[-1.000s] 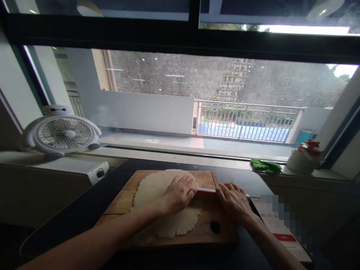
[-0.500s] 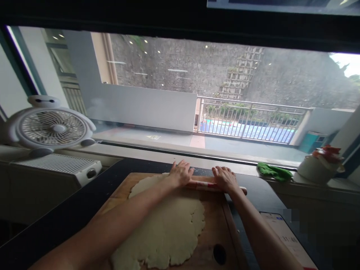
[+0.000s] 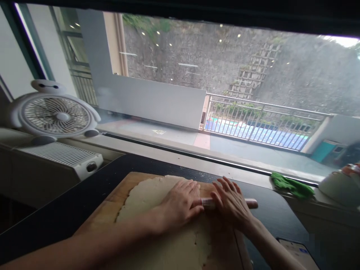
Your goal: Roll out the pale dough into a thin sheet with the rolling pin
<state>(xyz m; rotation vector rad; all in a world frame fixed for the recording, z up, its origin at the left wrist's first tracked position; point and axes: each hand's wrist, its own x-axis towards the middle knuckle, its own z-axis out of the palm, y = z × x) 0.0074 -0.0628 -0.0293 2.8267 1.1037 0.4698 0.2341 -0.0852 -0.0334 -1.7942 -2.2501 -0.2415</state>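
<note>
A rolling pin (image 3: pixel 208 203) lies across a thin, wide sheet of pale dough (image 3: pixel 146 193) and the wooden board (image 3: pixel 105 213) under it. My left hand (image 3: pixel 182 200) rests palm down on the pin's left part, fingers stretched forward over it. Further right, my right hand (image 3: pixel 232 200) presses on the pin with its fingers spread and raised. The pin's right end sticks out beyond that hand, past the board's side. My left forearm hides part of the dough, whose edge is ragged.
The board lies on a dark table (image 3: pixel 70 204). A phone (image 3: pixel 295 253) is at the lower right. Along the windowsill are a green cloth (image 3: pixel 291 185) and a pale pot (image 3: pixel 337 187). At left a white fan (image 3: pixel 60 116) stands above a white vented unit (image 3: pixel 64 155).
Both hands have drawn the rolling pin toward me across the dough. My right hand's fingers have spread and lifted more. The camera view has shifted and tilted slightly.
</note>
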